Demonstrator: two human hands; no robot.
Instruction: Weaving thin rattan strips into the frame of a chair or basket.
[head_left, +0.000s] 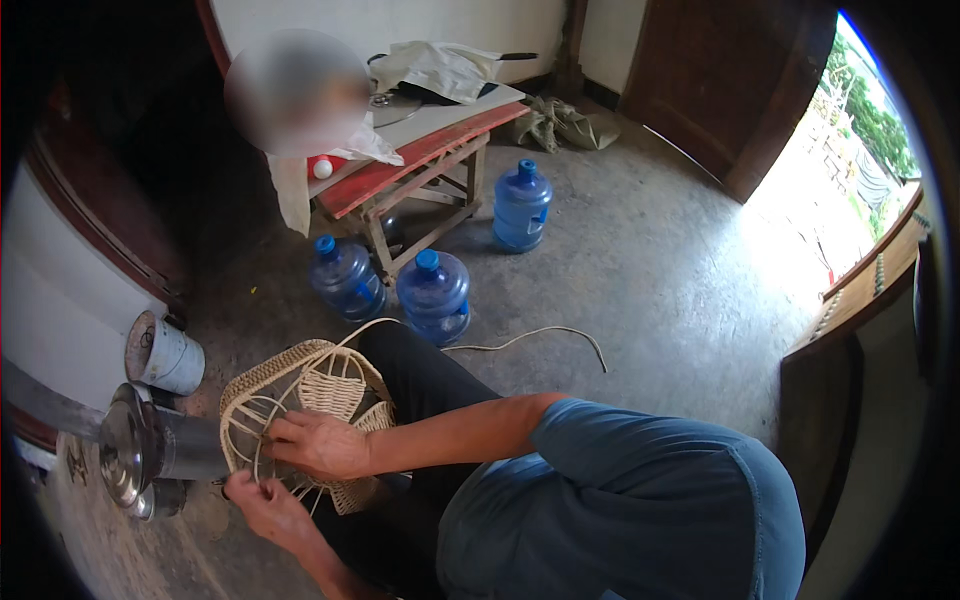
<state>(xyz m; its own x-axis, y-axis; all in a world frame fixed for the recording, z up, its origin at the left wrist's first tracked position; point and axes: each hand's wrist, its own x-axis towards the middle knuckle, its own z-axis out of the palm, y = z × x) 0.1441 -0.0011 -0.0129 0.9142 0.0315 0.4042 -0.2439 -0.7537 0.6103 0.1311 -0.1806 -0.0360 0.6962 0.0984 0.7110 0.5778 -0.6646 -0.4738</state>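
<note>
A pale woven basket (pixel 270 368), in a straw or rattan-like material, rests tilted by my dark-trousered legs. Its wall is partly open, with bare curved strands and denser woven panels (pixel 332 395). My right hand (pixel 325 443) reaches into the opening, its fingers bent and closed around a thin strand; the fingertips are partly hidden. Lower down, my left hand (pixel 268 512) pinches the basket's near rim between thumb and fingers. From the basket a long loose strand (pixel 540 332) arcs over my knee and trails along the floor.
Three blue water jugs (pixel 433 300) stand on the concrete floor near a red-edged wooden table (pixel 430 160) holding cloth and bags. Close to the basket are a shiny metal cylinder (pixel 130 445) and a white bucket (pixel 165 352). A brown door (pixel 730 85) opens outdoors.
</note>
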